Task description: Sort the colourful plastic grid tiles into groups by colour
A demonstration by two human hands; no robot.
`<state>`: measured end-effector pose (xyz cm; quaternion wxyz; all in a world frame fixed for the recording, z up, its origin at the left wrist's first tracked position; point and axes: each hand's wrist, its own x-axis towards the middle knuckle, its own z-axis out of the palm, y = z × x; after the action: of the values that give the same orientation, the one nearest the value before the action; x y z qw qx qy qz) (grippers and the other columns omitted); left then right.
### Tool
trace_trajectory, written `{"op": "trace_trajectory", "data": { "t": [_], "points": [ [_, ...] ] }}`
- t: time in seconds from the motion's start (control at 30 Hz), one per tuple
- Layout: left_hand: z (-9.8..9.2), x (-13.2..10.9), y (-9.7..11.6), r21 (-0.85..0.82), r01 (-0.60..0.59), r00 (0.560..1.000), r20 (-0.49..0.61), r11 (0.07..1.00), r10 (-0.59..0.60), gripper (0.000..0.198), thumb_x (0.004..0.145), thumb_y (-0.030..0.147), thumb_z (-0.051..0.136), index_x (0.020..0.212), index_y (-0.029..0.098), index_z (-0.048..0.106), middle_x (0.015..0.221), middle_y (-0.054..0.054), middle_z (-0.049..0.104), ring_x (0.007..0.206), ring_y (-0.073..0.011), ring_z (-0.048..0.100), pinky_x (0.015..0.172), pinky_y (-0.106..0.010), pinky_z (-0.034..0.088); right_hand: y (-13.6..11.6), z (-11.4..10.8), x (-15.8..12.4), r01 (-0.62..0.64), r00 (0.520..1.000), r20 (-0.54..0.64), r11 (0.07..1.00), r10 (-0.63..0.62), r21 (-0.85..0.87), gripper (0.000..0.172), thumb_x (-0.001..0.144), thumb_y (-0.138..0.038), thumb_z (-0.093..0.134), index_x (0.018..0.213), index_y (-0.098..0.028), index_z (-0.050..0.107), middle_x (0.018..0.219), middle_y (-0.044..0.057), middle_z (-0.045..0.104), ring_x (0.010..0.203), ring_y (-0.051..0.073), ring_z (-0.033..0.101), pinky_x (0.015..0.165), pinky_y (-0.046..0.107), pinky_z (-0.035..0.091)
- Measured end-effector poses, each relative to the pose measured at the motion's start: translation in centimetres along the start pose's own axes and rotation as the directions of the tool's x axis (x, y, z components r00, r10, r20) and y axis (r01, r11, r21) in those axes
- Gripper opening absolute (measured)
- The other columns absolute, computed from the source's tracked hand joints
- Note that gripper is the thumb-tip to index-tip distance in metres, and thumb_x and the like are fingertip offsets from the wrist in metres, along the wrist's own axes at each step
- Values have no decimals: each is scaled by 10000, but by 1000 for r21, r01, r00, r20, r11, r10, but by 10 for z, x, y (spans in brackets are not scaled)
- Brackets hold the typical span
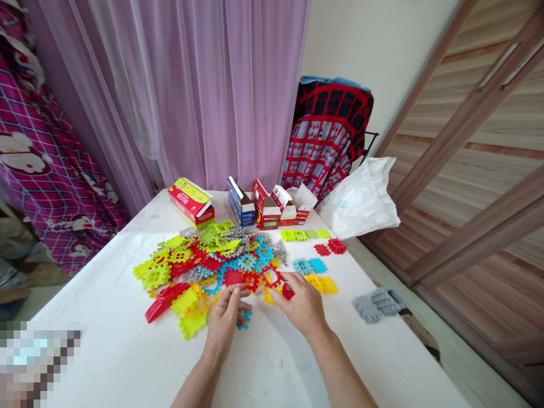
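Note:
My left hand [227, 311] is at the near edge of a heap of notched plastic building tiles [212, 255], its fingers curled by a blue tile [245, 321] that shows partly behind them. To the right, my right hand [301, 303] has its thumb and fingers bent around a small red tile [288, 291], mostly covered by the hand. Just beyond its fingertips is an open-framed red tile [271, 275] at the heap's edge. Tiles in the heap are lime green, red, blue, yellow and grey, lying overlapped.
Sorted groups lie right: green tiles [306, 234], red tiles [336, 246], blue tiles [309, 266], yellow tiles [322, 284] and grey tiles [378, 304]. Several open cartons, including a blue box [241, 204], stand behind. A white bag [361, 198] and a red plastic piece [165, 302] flank the heap.

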<state>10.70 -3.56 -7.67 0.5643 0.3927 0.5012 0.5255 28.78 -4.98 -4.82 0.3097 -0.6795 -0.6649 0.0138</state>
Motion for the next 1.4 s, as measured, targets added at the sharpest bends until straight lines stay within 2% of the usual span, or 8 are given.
{"op": "trace_trajectory", "data": {
  "t": [0.13, 0.27, 0.37, 0.5, 0.63, 0.9, 1.4],
  "points": [
    [-2, 1, -1, 7, -1, 1000, -1, 1000, 1, 591, 654, 692, 622, 904, 158, 666, 831, -86, 716, 593, -175, 666, 392, -225, 470, 66, -29, 37, -223, 975, -62, 953, 215, -205, 354, 828, -494, 560, 1063, -250, 662, 1002, 48, 680, 786, 182, 632, 712, 279, 463],
    [-3, 4, -2, 14, -2, 1000, 1, 1000, 2, 613, 603, 716, 660, 849, 155, 691, 765, -80, 707, 562, -173, 643, 385, -232, 476, 123, -64, 75, -377, 923, -98, 828, 371, -414, 421, 843, -532, 517, 1083, -225, 678, 1060, 93, 673, 898, 232, 644, 742, 309, 460],
    [-3, 4, -2, 24, 1, 1000, 13, 1000, -2, 620, 593, 717, 674, 852, 155, 704, 778, -85, 713, 575, -178, 647, 395, -235, 488, 151, -78, 92, -433, 886, -61, 773, 460, -463, 456, 851, -571, 474, 1055, -230, 698, 1014, 109, 691, 930, 262, 652, 722, 321, 463],
    [-4, 6, -3, 40, 16, 1000, 12, 999, -17, 642, 586, 735, 666, 853, 153, 708, 763, -76, 708, 581, -184, 647, 398, -236, 487, 177, -81, 104, -437, 866, 2, 757, 501, -486, 461, 852, -564, 471, 1049, -218, 704, 1015, 119, 705, 943, 273, 657, 721, 331, 465],
    [-5, 8, -7, 43, 30, 1000, 8, 999, -31, 664, 570, 742, 674, 867, 148, 704, 762, -77, 705, 592, -184, 643, 408, -238, 490, 192, -77, 110, -444, 848, 28, 739, 529, -506, 476, 862, -556, 460, 1051, -193, 704, 1007, 138, 710, 940, 277, 660, 710, 331, 464],
    [-5, 8, -8, 47, 33, 999, 20, 998, -34, 625, 567, 728, 694, 838, 165, 712, 751, -64, 708, 580, -167, 628, 402, -223, 481, 204, -74, 115, -453, 828, 58, 725, 558, -519, 501, 859, -578, 442, 1039, -191, 703, 1020, 129, 707, 957, 270, 655, 713, 316, 457],
    [-5, 6, -7, 62, 56, 998, 36, 997, -58, 631, 577, 721, 696, 879, 166, 694, 775, -47, 690, 611, -156, 617, 425, -210, 476, 211, -75, 123, -425, 798, 170, 739, 578, -523, 460, 860, -557, 464, 1042, -194, 679, 1119, 122, 675, 1033, 281, 628, 753, 323, 463]
  ]
}}
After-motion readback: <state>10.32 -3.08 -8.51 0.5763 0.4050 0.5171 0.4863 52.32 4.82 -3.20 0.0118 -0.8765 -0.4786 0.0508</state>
